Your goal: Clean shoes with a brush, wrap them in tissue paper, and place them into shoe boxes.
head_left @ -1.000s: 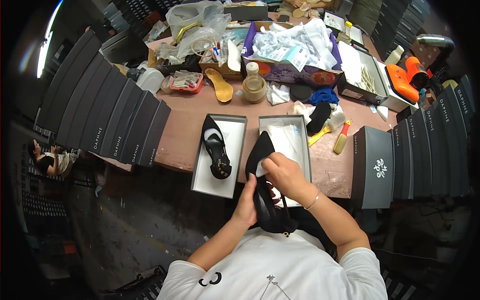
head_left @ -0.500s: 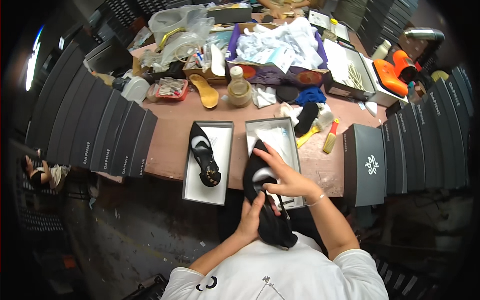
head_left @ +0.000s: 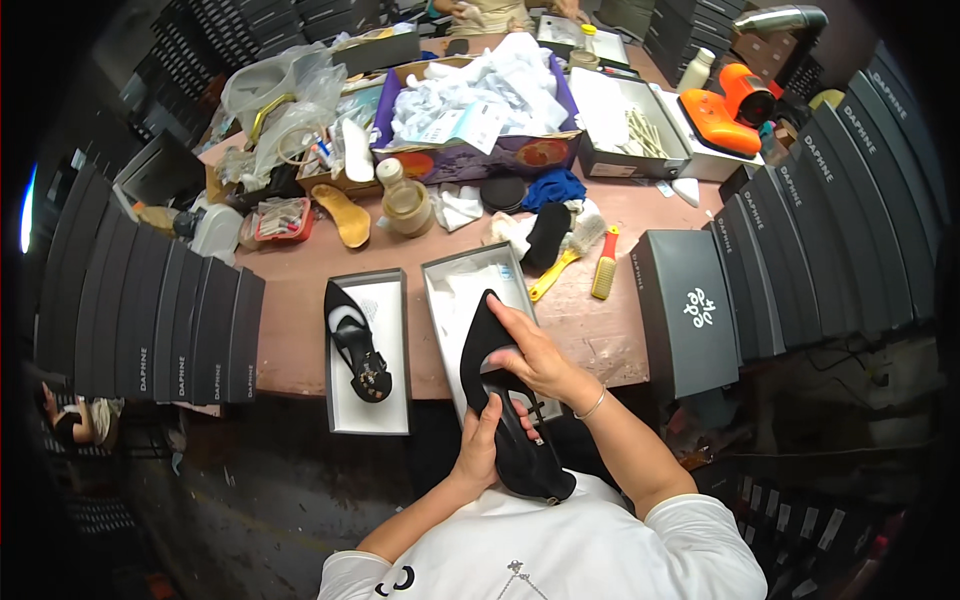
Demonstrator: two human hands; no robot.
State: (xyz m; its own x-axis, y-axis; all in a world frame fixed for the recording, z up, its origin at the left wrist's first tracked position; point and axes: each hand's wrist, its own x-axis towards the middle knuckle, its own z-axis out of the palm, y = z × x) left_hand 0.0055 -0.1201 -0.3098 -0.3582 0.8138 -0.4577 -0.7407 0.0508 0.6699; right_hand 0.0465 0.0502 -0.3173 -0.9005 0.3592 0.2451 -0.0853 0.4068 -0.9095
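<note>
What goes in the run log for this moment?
left hand: holds black shoe | right hand: on shoe's upper | second shoe: in left box lid

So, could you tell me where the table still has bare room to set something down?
Bare brown tabletop lies left of the white box lid holding a black heeled shoe, and a smaller patch lies between the open white shoebox and the closed black shoebox. The far half, around the purple cardboard box of white paper, is crowded.

Two open grey shoe boxes (head_left: 368,350) (head_left: 480,330) lay side by side at the desk's (head_left: 300,300) near edge, and a closed black box (head_left: 690,310) with a white mark lay to their right. Rows of black boxes (head_left: 140,320) with white lettering stood on edge at both sides, and a purple carton (head_left: 480,150) of white paper sat farther back.
</note>
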